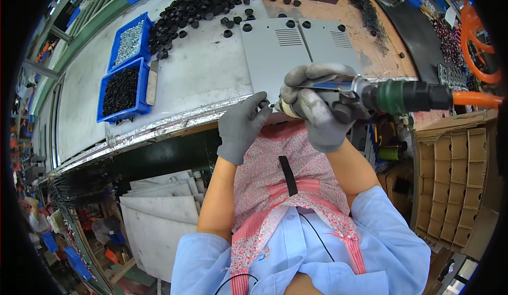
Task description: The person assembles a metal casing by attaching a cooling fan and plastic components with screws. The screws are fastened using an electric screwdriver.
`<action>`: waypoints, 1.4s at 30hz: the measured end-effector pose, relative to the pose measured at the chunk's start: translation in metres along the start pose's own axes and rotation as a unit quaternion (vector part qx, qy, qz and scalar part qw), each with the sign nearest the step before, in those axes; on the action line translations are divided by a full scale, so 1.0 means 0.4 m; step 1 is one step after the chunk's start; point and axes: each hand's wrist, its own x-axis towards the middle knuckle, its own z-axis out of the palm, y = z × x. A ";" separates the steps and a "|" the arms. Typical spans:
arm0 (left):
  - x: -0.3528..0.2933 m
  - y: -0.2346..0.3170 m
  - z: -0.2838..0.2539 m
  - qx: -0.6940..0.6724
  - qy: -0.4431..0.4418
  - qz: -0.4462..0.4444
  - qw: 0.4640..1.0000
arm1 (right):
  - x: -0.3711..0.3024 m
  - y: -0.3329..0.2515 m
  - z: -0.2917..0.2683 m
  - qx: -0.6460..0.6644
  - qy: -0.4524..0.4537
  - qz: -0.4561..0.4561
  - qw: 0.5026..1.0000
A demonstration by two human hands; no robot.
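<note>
My left hand (241,124), in a grey glove, is closed with thumb and fingertips around a small black rubber foot (263,104) at the table's near edge. My gloved right hand (320,107) is wrapped round an air screwdriver (405,96), which lies level with its nose toward the rubber foot. Whether the nose touches the foot I cannot tell. Just beyond my hands lie two flat grey metal panels (270,46), side by side, with black feet at their far corners and vent slots. My right hand covers part of their near side.
Two blue bins stand at the left, one with silvery small parts (128,42), one with black screws (121,91). A large heap of black rubber feet (203,3) spreads across the far table. An orange hose (476,99) runs off right, above a divided cardboard box (452,184).
</note>
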 end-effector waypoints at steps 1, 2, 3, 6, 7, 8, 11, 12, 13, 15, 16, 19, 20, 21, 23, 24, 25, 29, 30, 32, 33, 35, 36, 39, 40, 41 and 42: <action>0.000 0.000 -0.003 0.003 -0.014 -0.005 1.000 | 0.006 0.007 0.009 0.029 0.018 0.033 0.999; -0.001 -0.001 -0.003 0.001 -0.017 -0.007 1.000 | 0.011 0.024 0.009 0.028 0.020 0.037 0.999; 0.001 0.007 -0.008 0.000 -0.018 -0.005 1.000 | 0.020 0.036 0.007 -0.013 0.016 0.031 0.999; 0.008 0.015 -0.005 -0.011 -0.002 0.013 1.000 | 0.051 0.048 0.011 -0.051 0.017 0.026 0.998; 0.009 0.013 0.001 -0.019 0.018 0.028 0.999 | 0.063 0.046 0.014 -0.065 0.021 0.034 0.997; 0.010 0.011 0.005 -0.022 0.016 0.026 0.999 | 0.072 0.045 0.016 -0.079 0.025 0.040 0.996; 0.008 0.005 -0.004 -0.004 0.027 0.023 0.999 | 0.083 0.059 0.031 -0.068 0.013 0.072 0.995; 0.004 0.001 -0.001 0.002 0.033 0.022 0.999 | 0.083 0.066 0.026 -0.123 -0.022 0.074 0.989; 0.003 -0.001 0.000 0.009 0.039 0.022 0.999 | 0.087 0.075 0.021 -0.127 -0.033 0.061 0.990; 0.003 -0.001 0.003 0.007 0.042 0.023 0.999 | 0.089 0.074 0.024 -0.130 -0.031 0.070 0.989; 0.004 0.000 0.004 0.004 0.043 0.024 0.999 | 0.089 0.072 0.025 -0.133 -0.028 0.081 0.987; 0.008 0.007 0.000 0.005 0.034 0.029 0.999 | 0.088 0.070 0.020 -0.118 -0.028 0.072 0.990; 0.007 0.009 0.000 0.009 0.035 0.037 0.999 | 0.087 0.067 0.019 -0.112 -0.029 0.066 0.991; 0.007 0.007 0.000 -0.008 0.035 0.033 0.999 | 0.085 0.067 0.022 -0.109 -0.026 0.055 0.992; 0.008 0.002 0.001 -0.017 0.035 0.048 0.998 | 0.082 0.067 0.030 -0.086 -0.008 0.067 0.994; 0.004 -0.001 0.003 -0.023 0.015 0.017 0.999 | 0.072 0.058 0.034 -0.071 -0.002 0.081 0.994; 0.003 -0.006 0.001 -0.025 -0.001 -0.014 1.000 | 0.058 0.053 0.037 -0.067 -0.004 0.047 0.997; -0.013 -0.030 0.043 -0.029 0.055 0.029 0.998 | 0.010 0.054 0.005 -0.110 -0.083 -0.056 0.989; -0.022 -0.018 0.048 -0.023 0.076 0.024 0.997 | 0.021 0.049 -0.001 -0.101 -0.120 -0.090 0.983; -0.025 0.002 0.059 -0.013 0.092 0.027 0.995 | 0.048 0.040 -0.006 -0.071 -0.135 0.012 0.988; -0.016 0.014 0.054 -0.018 0.061 0.028 0.998 | 0.062 0.019 0.010 -0.057 -0.082 0.012 0.995; 0.009 0.017 0.067 -0.023 0.031 0.021 0.999 | 0.063 0.033 -0.007 -0.068 -0.048 -0.014 0.996; 0.012 0.009 0.080 -0.031 0.022 0.010 0.999 | 0.060 0.039 -0.020 -0.081 -0.021 -0.026 0.996; 0.011 0.043 0.112 -0.045 0.045 0.068 0.996 | 0.029 0.010 -0.061 -0.125 -0.023 -0.060 0.990; 0.018 0.054 0.120 -0.046 0.040 0.073 0.995 | 0.025 0.003 -0.075 -0.125 -0.039 -0.079 0.988; 0.032 0.068 0.130 -0.033 0.025 0.072 0.997 | 0.038 0.009 -0.095 -0.084 -0.043 -0.042 0.995; 0.038 0.088 0.138 -0.020 0.002 0.074 0.997 | 0.052 0.007 -0.118 -0.043 -0.040 -0.004 0.998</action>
